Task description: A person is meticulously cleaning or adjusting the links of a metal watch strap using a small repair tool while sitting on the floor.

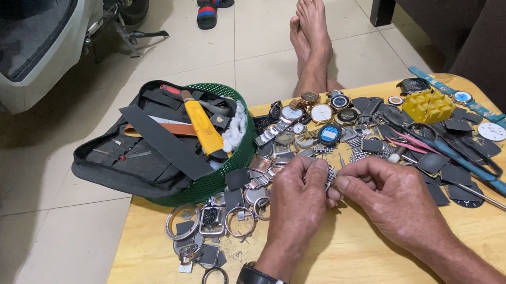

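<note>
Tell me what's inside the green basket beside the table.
The green basket holds a black tool pouch, a yellow-handled tool, a brown strap and white cotton-like pieces. Whatever lies beneath the pouch is covered.

We saw the scene evenly and fairly brightly lit by soft light from overhead, with no hard beam anywhere. The pale floor tiles carried a mild sheen, brightest toward the top middle. The wooden surface glowed warm yellow with no burnt-out glare. Our left hand and right hand threw soft, short shadows onto the wood beneath the wrists. The green basket cast a faint shadow on the floor to its left. The right edge and the left edge fell into deep shade. Focus was sharp in the middle; the wide lens bowed lines near the corners.
</note>
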